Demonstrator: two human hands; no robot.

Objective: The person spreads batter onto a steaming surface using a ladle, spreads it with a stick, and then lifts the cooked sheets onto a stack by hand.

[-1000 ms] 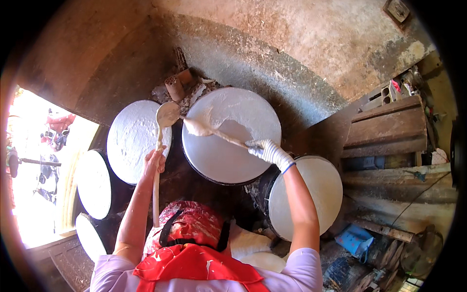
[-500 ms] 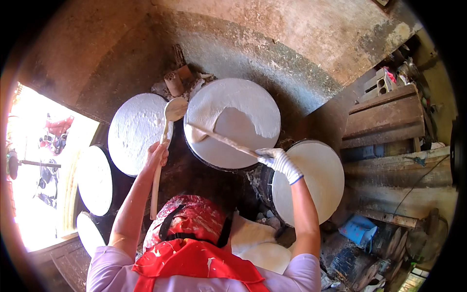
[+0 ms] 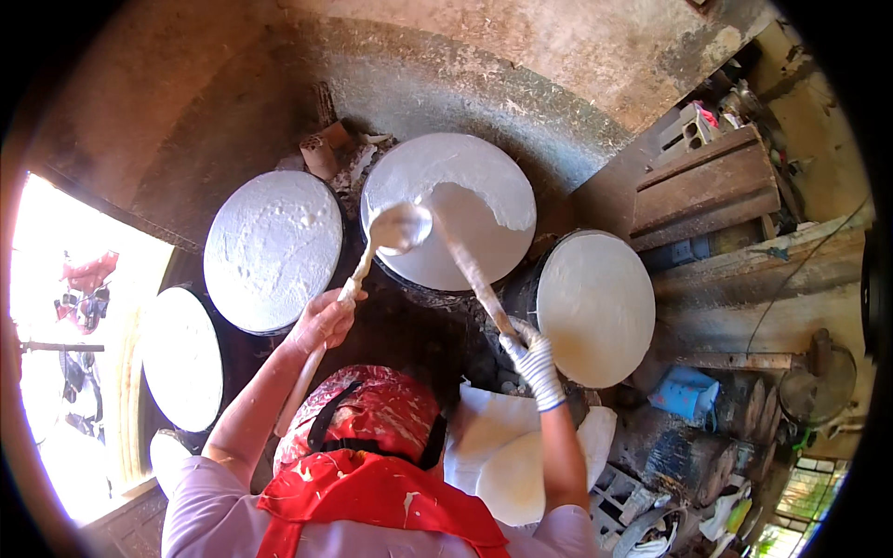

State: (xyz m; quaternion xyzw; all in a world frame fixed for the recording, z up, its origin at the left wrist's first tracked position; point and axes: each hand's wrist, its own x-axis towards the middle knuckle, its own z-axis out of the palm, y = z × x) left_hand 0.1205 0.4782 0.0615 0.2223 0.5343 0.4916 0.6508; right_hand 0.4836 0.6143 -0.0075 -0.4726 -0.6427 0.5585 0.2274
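Pointing: ladle (image 3: 395, 230) runs lower left to upper centre; left hand (image 3: 323, 321) clamped on handle.
Stick (image 3: 472, 274): gloved right hand (image 3: 532, 361) clamped; steeper than before.

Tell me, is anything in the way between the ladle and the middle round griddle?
Nothing visible. The ladle, held in the left hand, hangs over the near-left rim of the griddle. The stick in the right hand lies beside it, apart.

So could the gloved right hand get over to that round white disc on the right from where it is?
Probably yes. The right hand holds a stick just beside the right-hand disc, with nothing visible between them, though it would have to free or swing the stick.
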